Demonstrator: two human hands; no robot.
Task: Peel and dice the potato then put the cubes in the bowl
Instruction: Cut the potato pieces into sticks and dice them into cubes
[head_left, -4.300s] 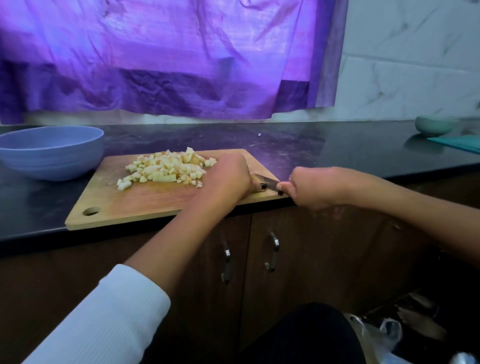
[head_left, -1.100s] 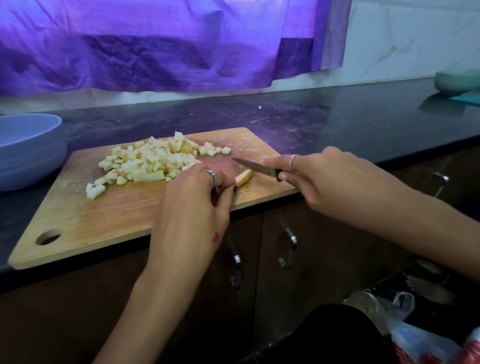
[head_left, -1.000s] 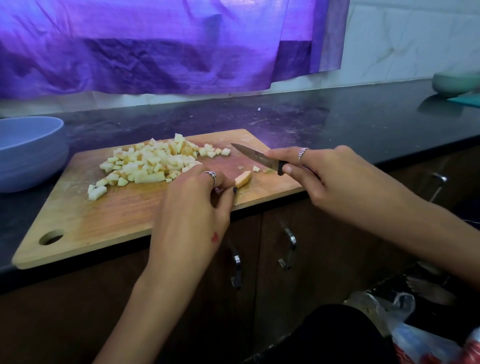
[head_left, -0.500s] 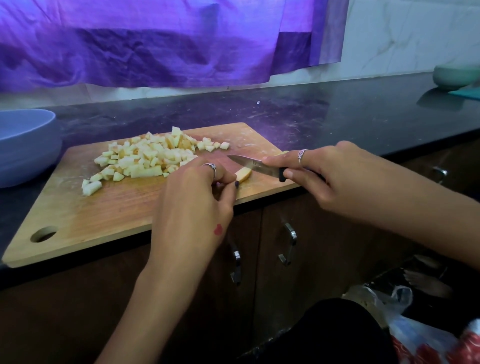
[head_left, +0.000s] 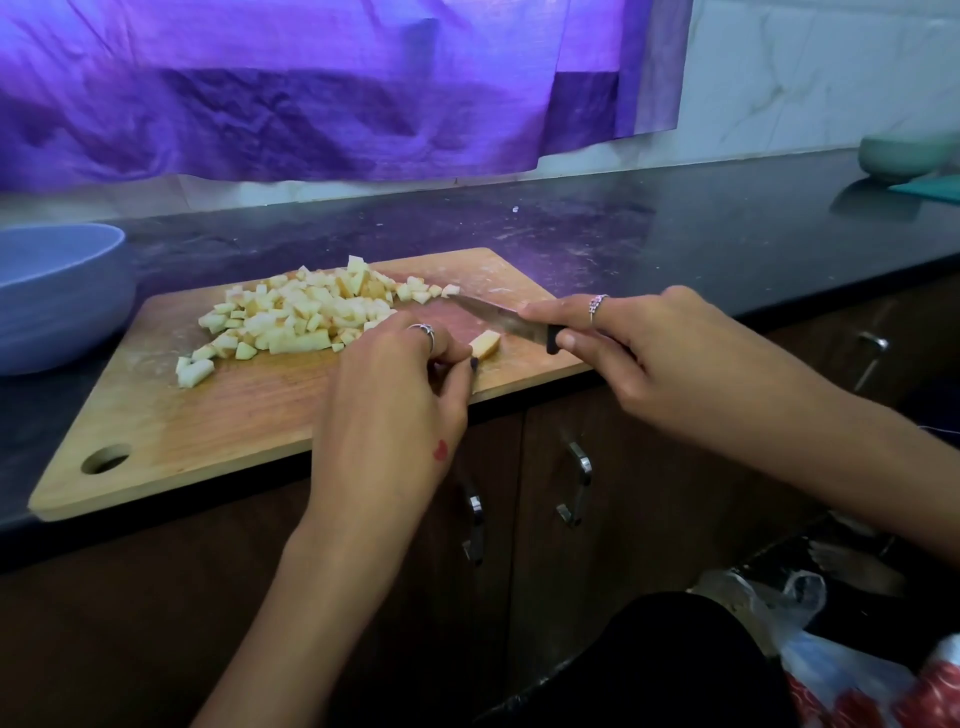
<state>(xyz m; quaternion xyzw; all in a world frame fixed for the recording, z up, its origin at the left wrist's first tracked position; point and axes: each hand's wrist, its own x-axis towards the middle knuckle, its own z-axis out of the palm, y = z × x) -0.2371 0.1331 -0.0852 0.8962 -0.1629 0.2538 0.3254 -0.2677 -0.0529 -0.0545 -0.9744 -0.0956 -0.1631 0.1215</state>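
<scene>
Knife has lifted back off the last potato strip since half a second ago, its tip now up by the pile. Nearest, mid-frame, the left hand pinches that strip on the cutting board, and the right hand grips the knife handle. Behind them sits the heap of potato cubes, so dicing looks almost done. Bowl at the far left worktop edge: nothing visibly transferred yet.

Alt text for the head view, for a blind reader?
On a wooden board, the left hand pinches a last potato strip while the right hand holds a knife over it. Diced cubes lie behind; a blue bowl sits left.
</scene>
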